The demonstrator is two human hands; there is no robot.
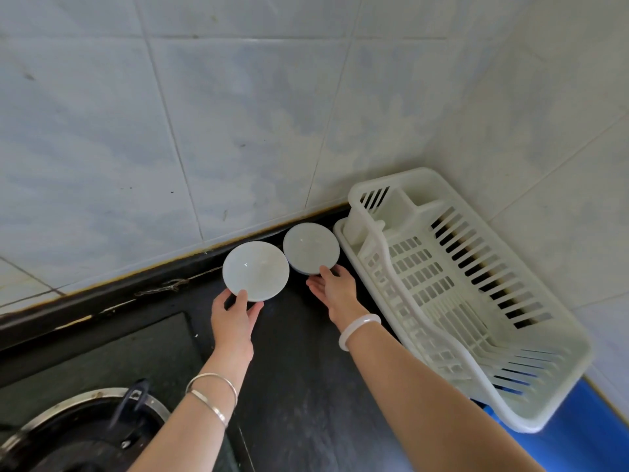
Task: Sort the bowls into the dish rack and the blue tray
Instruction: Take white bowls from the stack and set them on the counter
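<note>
Two white bowls stand side by side at the back of the black counter, near the wall. My left hand (pixel 235 313) grips the near rim of the left bowl (pixel 255 269), thumb inside the rim. My right hand (pixel 332 287) holds the near rim of the right bowl (pixel 310 247), thumb on the edge and fingers beneath. The white plastic dish rack (pixel 452 294) stands empty to the right of the bowls, in the corner. A part of the blue tray (pixel 578 441) shows under and behind the rack's near end at the lower right.
A tiled wall (pixel 204 114) runs behind the counter and turns at the right corner. A gas stove with a round burner ring (pixel 85 427) lies at the lower left. Bare black counter (pixel 299 369) lies between my arms.
</note>
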